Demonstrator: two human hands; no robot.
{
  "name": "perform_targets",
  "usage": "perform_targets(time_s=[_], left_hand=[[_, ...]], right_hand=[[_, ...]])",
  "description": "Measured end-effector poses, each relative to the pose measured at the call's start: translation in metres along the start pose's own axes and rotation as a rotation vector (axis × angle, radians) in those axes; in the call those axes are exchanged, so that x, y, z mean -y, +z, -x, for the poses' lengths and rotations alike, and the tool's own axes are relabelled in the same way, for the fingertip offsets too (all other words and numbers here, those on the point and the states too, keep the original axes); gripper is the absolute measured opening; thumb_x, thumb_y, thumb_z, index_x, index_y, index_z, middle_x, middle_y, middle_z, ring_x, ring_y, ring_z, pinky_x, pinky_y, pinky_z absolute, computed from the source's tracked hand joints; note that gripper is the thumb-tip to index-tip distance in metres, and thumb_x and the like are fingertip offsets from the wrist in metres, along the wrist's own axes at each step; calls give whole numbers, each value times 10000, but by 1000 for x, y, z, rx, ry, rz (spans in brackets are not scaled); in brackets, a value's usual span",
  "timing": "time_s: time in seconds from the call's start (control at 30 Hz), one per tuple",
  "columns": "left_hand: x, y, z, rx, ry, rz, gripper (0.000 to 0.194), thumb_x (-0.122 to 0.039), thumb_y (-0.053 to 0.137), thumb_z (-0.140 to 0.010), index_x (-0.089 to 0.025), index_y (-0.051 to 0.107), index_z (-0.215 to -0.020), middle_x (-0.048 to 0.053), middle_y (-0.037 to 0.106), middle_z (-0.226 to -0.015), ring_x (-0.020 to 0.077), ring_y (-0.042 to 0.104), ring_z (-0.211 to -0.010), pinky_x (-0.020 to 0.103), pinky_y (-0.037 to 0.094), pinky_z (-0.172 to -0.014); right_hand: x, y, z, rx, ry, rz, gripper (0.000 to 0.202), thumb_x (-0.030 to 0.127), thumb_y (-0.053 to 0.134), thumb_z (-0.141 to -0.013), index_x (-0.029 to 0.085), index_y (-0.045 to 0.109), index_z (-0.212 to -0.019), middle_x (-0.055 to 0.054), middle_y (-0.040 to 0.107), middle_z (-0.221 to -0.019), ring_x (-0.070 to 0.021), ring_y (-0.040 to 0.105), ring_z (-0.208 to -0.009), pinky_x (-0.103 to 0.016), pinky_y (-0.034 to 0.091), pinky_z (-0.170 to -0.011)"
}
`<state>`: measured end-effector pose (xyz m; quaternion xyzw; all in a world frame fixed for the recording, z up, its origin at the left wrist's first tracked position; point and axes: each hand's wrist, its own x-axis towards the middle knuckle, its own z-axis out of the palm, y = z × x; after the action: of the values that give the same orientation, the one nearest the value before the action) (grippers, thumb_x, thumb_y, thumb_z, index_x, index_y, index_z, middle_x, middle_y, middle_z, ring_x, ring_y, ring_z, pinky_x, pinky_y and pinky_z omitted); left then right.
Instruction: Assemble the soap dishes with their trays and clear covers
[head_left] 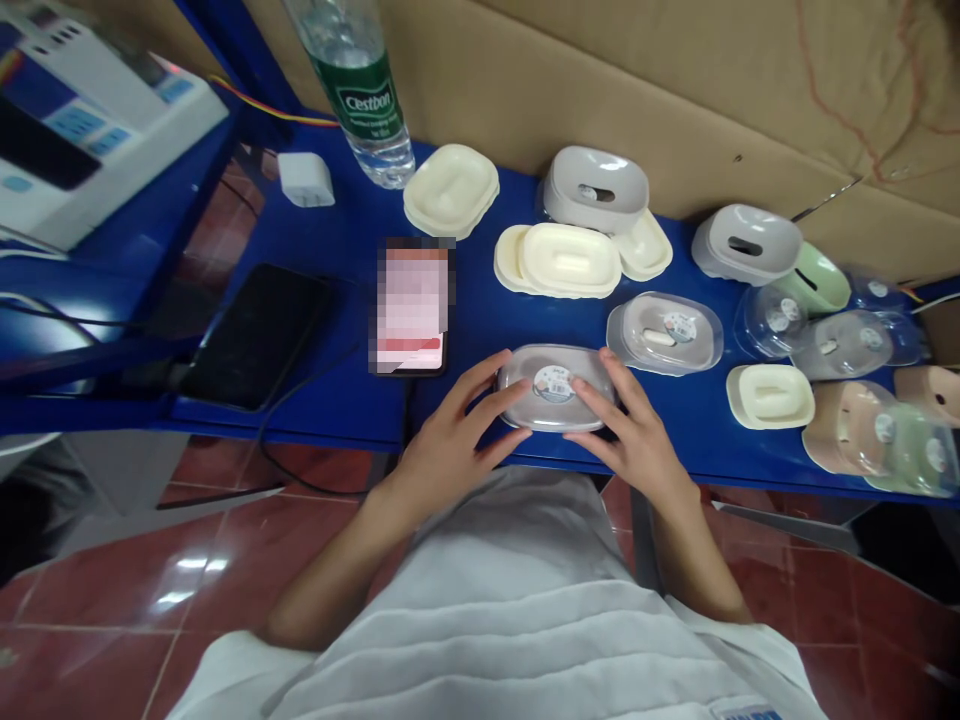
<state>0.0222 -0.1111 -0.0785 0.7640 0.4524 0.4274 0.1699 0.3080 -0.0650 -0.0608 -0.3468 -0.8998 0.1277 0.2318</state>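
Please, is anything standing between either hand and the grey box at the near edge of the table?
Nothing visible does: the left hand and the right hand both touch the grey box. The lit phone lies to the left, another lidded box behind to the right; neither is in between.

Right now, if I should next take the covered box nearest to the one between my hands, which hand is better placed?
Probably your right hand: the nearby box lies just beyond it. Your left hand is farther, at the held box's other end.
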Motion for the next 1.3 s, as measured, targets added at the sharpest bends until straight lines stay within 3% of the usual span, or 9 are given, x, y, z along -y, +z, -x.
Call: perform_targets(time_s=[0.23, 0.43, 0.57, 0.7, 0.83, 0.97, 1.13, 1.3], left_hand=[[-3, 3, 3, -7, -30, -66, 701, -247, 769, -1039, -277, 432, -1653, 198, 482, -1701, 339, 567, -1558, 544, 568, -1255], [-4, 0, 3, -89, -35, -53, 716, -266, 731, -1060, -283, 382, -1686, 193, 550, -1628, 327, 609, -1508, 527, 613, -1196], [-5, 2, 5, -49, -75, -81, 656, -268, 667, -1094, -301, 386, -1686, 163, 602, -1601, 295, 672, -1440, 454, 671, -1111], [-5, 5, 6, -17, -84, -163, 554, -269, 630, -1108, -305, 463, -1635, 125, 669, -1542, 274, 726, -1366, 408, 693, -1062], [-5, 7, 5, 5, -41, -237, 383, -265, 599, -1122, -237, 588, -1504, 127, 717, -1470, 262, 749, -1317, 368, 692, -1041], [-5, 8, 3, 9, 8, -305, 289, -241, 609, -1116, -200, 655, -1399, 124, 748, -1414, 261, 765, -1271, 379, 682, -1056], [-3, 10, 3, 9, 44, -348, 236, -227, 616, -1112, -186, 684, -1334, 131, 758, -1394, 266, 769, -1259, 401, 675, -1075], [-1, 11, 2, -2, 52, -344, 259, -213, 645, -1087, -207, 686, -1343, 126, 766, -1376, 273, 778, -1240, 411, 682, -1070]], right_hand=[[0, 2, 4, -21, 36, -12, 939, 297, 799, -1028, 474, 274, -1786, -15, 196, -1881, -375, 385, -1679, -607, 472, -1331], [1, -7, 12, -188, -3, 47, 926, 289, 851, -984, 415, 374, -1768, -56, 310, -1847, -394, 481, -1620, -591, 525, -1294], [-12, -45, 11, -373, -18, 211, 907, 323, 878, -961, 385, 432, -1748, -90, 375, -1818, -429, 498, -1601, -641, 520, -1276], [-55, -96, 5, -483, 150, 415, 857, 480, 885, -943, 274, 536, -1699, -192, 500, -1730, -450, 515, -1585, -650, 475, -1290], [-107, -123, 4, -381, 413, 470, 735, 576, 769, -1010, 242, 603, -1644, -214, 527, -1702, -395, 527, -1589, -560, 462, -1309], [-137, -120, 4, -253, 525, 413, 705, 543, 740, -1015, 237, 599, -1634, -189, 476, -1745, -357, 479, -1628, -522, 429, -1336], [-151, -104, 7, -142, 510, 351, 701, 481, 653, -1059, 233, 512, -1700, -180, 307, -1836, -360, 358, -1697, -550, 375, -1366], [-138, -101, 11, -116, 480, 403, 592, 389, 544, -1113, 222, 531, -1681, -202, 340, -1818, -412, 284, -1718, -725, 298, -1347]])
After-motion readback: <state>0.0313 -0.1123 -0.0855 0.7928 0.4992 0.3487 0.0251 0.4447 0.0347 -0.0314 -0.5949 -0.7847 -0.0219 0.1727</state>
